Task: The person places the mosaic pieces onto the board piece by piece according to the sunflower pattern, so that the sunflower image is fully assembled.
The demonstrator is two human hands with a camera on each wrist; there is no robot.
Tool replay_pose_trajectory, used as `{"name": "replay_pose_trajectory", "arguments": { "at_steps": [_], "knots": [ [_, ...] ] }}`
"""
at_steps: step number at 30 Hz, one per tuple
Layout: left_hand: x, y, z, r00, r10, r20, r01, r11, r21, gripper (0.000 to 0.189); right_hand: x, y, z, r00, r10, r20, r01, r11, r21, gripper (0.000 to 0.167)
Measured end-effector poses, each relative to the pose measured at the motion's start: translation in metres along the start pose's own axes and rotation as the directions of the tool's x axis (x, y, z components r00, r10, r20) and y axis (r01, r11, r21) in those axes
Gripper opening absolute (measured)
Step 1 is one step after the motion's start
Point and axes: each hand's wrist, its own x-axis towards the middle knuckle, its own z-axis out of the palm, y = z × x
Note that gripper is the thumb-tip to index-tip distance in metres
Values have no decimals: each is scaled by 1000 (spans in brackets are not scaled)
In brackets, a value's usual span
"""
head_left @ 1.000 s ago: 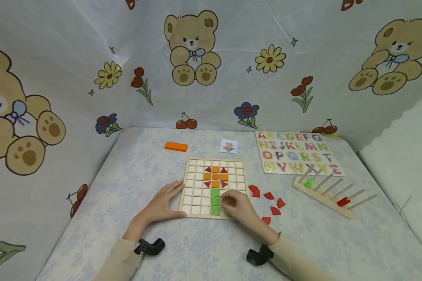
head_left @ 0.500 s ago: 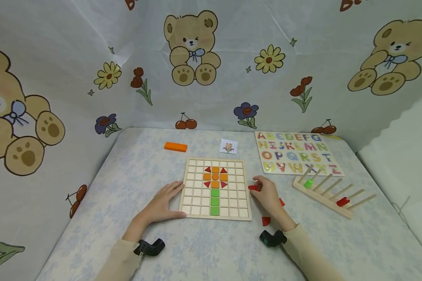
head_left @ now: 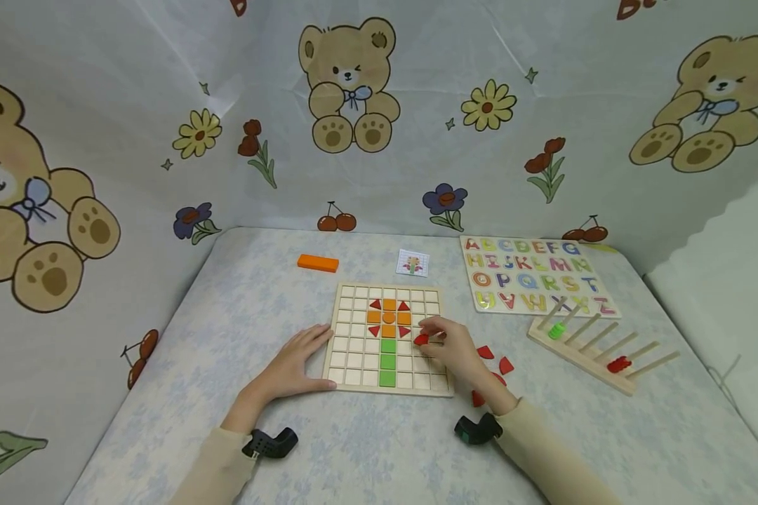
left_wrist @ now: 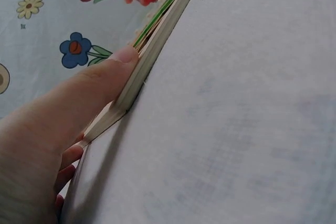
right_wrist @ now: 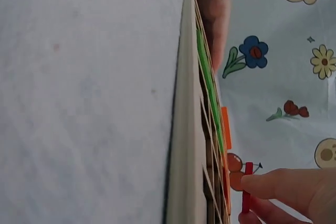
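My right hand (head_left: 457,348) is over the right part of the wooden grid board (head_left: 352,359). Between thumb and fingers it pinches a red quarter-circle tile (head_left: 422,339), seen edge-on as a thin red strip (right_wrist: 247,187) in the right wrist view. My left hand (head_left: 297,359) rests against the board's left edge, its thumb (left_wrist: 105,80) touching the rim by the near corner. Orange squares (head_left: 389,304), an orange round piece and red triangles (head_left: 404,331) form a flower on the grid. Green squares (head_left: 387,361) run down below it.
Several red quarter-circle tiles (head_left: 506,365) lie right of the board, some partly behind my right arm. A pattern card (head_left: 413,263) and orange block (head_left: 318,263) lie beyond it. At right are an alphabet board (head_left: 537,275) and a wooden peg rack (head_left: 581,358).
My right hand has gone from the board to the loose red tiles, picked up a quarter-circle tile and brought it left over the board. My left hand stays in place.
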Motion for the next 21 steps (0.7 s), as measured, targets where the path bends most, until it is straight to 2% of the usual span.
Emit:
{"name": "replay_pose_trajectory", "arguments": {
  "at_steps": [4, 11, 15, 19, 21],
  "knots": [
    [0, 1, 0, 1000, 6, 0, -6, 1000, -1, 100, 4, -6, 13, 991, -107, 83, 107, 994, 7, 34],
    [2, 0, 0, 1000, 5, 2, -5, 1000, 3, 100, 4, -8, 19, 989, -103, 105, 101, 995, 24, 33],
    [1, 0, -1, 1000, 3, -2, -3, 1000, 4, 100, 4, -7, 19, 985, -125, 121, 123, 992, 24, 35],
    [0, 0, -1, 1000, -5, 3, 5, 1000, 3, 100, 3, -2, 14, 983, -148, 110, 146, 989, 23, 36],
    [0, 0, 0, 1000, -9, 6, 8, 1000, 2, 100, 1, 1, 9, 986, -135, 94, 133, 991, 23, 36]
  ]
}}
